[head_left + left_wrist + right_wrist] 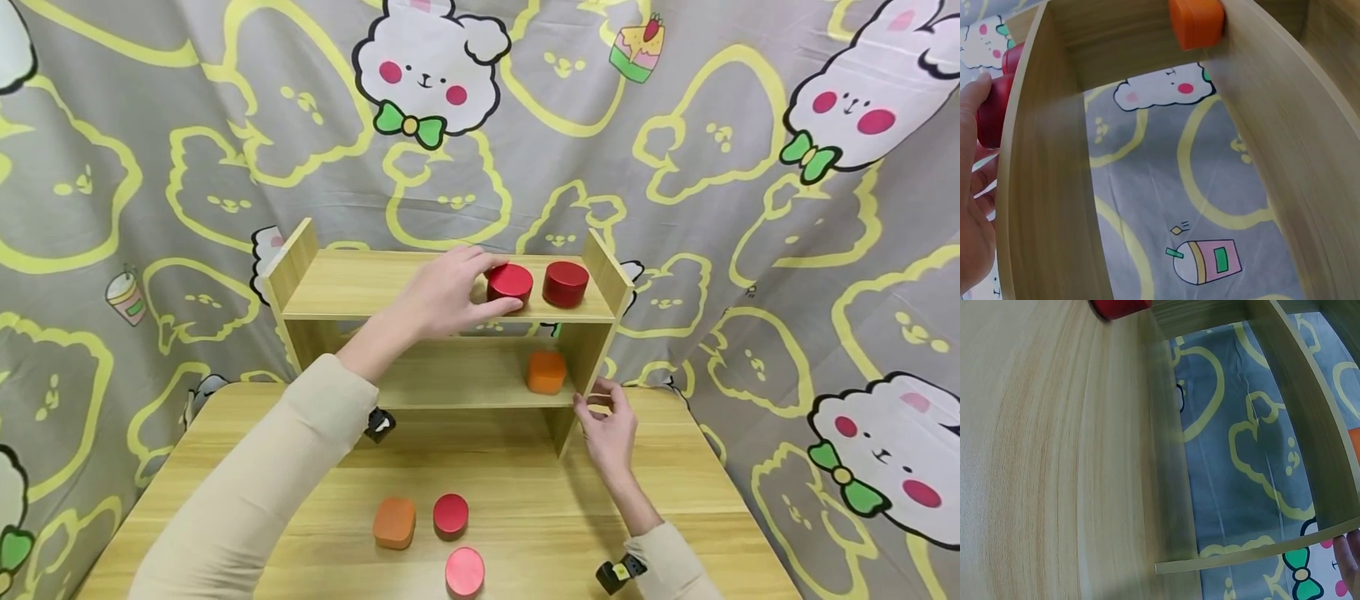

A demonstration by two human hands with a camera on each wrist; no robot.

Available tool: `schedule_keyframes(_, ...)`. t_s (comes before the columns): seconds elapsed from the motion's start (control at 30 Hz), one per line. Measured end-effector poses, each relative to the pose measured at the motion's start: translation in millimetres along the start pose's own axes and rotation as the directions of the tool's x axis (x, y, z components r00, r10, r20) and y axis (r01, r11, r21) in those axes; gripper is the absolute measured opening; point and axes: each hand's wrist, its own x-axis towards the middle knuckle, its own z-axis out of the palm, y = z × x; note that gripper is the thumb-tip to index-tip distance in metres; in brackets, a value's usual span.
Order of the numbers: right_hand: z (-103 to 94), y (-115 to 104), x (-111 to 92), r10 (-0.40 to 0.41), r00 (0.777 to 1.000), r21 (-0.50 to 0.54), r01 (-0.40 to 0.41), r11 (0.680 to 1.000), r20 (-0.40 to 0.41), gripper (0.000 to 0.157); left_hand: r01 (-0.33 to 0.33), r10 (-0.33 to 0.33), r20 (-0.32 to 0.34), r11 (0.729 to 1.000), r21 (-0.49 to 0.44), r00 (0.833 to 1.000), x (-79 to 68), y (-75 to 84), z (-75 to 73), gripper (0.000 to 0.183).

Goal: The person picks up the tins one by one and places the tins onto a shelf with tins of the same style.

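Observation:
On the top board of a small wooden shelf, my left hand grips a red round tin between thumb and fingers. A second red tin stands just right of it. The left wrist view shows my left hand beside the held red tin at the board's edge. My right hand touches the shelf's right side panel near the middle board, its fingertips at the panel's edge in the right wrist view. An orange rounded-square block sits on the middle board near that panel.
In front of the shelf, an orange block, a dark red tin and a pinkish-red tin lie on the wooden table. A patterned grey curtain hangs behind and along both sides.

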Motion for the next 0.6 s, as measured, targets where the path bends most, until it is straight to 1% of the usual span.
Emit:
schedule_keyframes(0.27,0.4,-1,0,0.017,1.0,0.008,-0.017,1.0,0.006,0.027,0.02,-0.02,0.018,1.0,0.009,1.0,7.3,-1.0,4.9,0.059)
schedule_keyframes(0.6,0.1,-3,0,0.012,1.0,-0.011,-0.012,1.0,0.003,0.028,0.038,-0.039,0.038,0.999,0.023,0.999,12.6,2.1,6.3,0.059)
